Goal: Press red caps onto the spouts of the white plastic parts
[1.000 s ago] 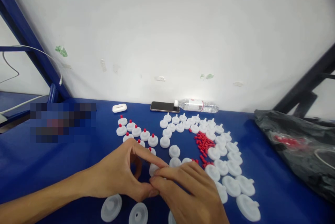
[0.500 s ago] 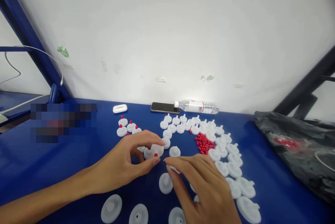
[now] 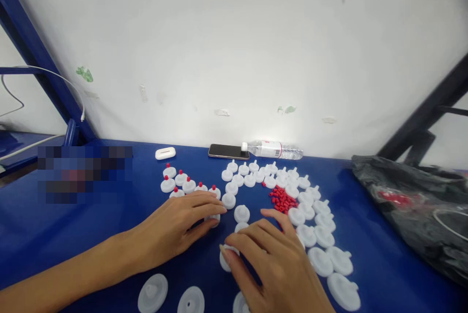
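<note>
White case (image 3: 165,153), dark phone (image 3: 226,152), lying bottle (image 3: 273,149) near wall (image 3: 234,49).

The far wall (image 3: 226,49) is bright, dimming toward the right. Pixelation hides a patch of table (image 3: 44,225) at left.

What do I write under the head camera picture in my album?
Left hand and right hand among white plastic discs, with loose red pieces on a blue table.

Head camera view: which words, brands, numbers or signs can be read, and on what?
No text can be read.
Bottle label: print present, too small and blurred.
Phone: dark screen, no lettering visible.
White discs and red caps: no print visible.
</note>
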{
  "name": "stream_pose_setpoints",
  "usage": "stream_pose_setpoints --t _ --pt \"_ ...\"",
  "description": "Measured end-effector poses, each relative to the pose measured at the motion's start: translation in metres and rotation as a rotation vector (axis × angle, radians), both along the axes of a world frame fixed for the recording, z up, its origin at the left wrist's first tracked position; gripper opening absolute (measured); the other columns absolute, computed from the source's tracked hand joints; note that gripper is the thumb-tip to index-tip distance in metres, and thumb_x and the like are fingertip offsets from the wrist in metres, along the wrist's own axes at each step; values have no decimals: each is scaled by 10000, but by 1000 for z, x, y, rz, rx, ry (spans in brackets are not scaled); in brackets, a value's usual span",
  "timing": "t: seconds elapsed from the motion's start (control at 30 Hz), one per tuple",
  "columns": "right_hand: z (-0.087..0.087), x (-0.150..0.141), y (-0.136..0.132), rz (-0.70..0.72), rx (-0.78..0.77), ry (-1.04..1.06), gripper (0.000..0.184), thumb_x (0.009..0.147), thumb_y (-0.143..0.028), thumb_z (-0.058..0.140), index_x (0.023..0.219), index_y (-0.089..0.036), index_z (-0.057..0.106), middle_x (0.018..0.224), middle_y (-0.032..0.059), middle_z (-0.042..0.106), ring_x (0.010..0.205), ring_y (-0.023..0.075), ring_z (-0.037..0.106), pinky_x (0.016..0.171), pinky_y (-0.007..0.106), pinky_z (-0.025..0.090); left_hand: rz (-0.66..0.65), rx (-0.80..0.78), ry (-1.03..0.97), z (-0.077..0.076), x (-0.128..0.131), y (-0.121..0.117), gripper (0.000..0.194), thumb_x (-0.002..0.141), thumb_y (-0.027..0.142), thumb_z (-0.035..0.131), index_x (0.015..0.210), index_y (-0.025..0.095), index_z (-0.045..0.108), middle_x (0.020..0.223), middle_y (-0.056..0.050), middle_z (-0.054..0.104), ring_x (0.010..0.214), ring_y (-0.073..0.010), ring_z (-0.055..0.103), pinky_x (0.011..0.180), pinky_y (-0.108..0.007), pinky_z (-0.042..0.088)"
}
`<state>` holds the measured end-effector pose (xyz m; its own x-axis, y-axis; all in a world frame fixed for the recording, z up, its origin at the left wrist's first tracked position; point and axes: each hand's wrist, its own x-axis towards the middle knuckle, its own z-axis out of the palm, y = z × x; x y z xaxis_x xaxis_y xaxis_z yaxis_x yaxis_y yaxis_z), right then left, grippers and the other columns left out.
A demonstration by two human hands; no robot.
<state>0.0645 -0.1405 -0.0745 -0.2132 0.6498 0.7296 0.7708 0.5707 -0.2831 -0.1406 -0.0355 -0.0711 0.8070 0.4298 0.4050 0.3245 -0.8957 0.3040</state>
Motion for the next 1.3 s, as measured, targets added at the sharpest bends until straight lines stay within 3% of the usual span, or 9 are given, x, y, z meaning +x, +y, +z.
stream_pose_setpoints --t 0.17,0.33,0.47,0.57,0.8,0.97,1.07,1.17,1.3 --pt "-5 1 2 7 -5 -59 268 1031 -202 504 832 -244 679 711 -48 713 677 137 639 1102 356 277 8 115 -115 11 -2 -7 289 993 111 505 1215 249 628 1134 -67 682 1039 -192 643 878 -322 542" --pt "-7 4 3 19 -27 -73 259 1028 -185 508 850 -246 685 714 -52 716 673 133 636 1113 344 258 -148 -57 44 24 -10 -18 18 868 228 603 882 220 595 679 28 556 593 -140 511 590 -307 389" --pt "-2 5 1 -5 -47 -47 253 1042 -224 499 874 -252 687 739 -60 723 695 136 647 1110 347 250 -211 -163 293 27 -9 -25 450 659 589 761 846 218 587 704 26 593 577 -159 532 539 -322 341" --pt "5 14 0 -66 -45 0 200 1028 -203 520 920 -251 681 809 -60 743 742 138 670 1095 363 267 -159 -151 418 31 -5 -28 506 566 569 846 801 213 574 722 25 609 592 -165 554 548 -321 346" --pt "10 31 1 -160 -24 37 123 973 -152 593 946 -250 662 858 -54 750 749 144 675 1047 396 341 -80 -167 342 32 -7 -21 135 861 362 729 890 253 654 792 41 652 679 -150 608 636 -301 395" --pt "7 27 2 -124 -32 30 133 978 -154 580 917 -244 657 832 -61 737 745 138 674 1049 385 334 -31 -72 155 31 -8 -17 123 946 344 622 918 227 649 814 9 649 717 -162 580 664 -307 419" --pt "8 27 2 -178 11 77 131 977 -163 585 893 -239 651 829 -58 740 733 140 675 1040 394 349 107 50 24 38 -6 -10 169 998 301 480 1023 217 624 918 -42 669 859 -220 571 744 -353 449" --pt "11 30 2 -196 30 129 146 981 -163 580 882 -243 651 830 -61 743 733 137 676 1029 387 358 271 75 73 47 3 14 283 1025 430 415 1156 234 570 1136 -88 646 1086 -296 536 794 -402 473" --pt "13 37 0 -211 26 129 173 994 -177 561 863 -244 653 820 -54 743 741 143 681 1053 386 337 281 -49 227 53 32 63 338 1055 459 308 1114 205 523 1246 -128 591 1132 -287 565 965 -457 452"
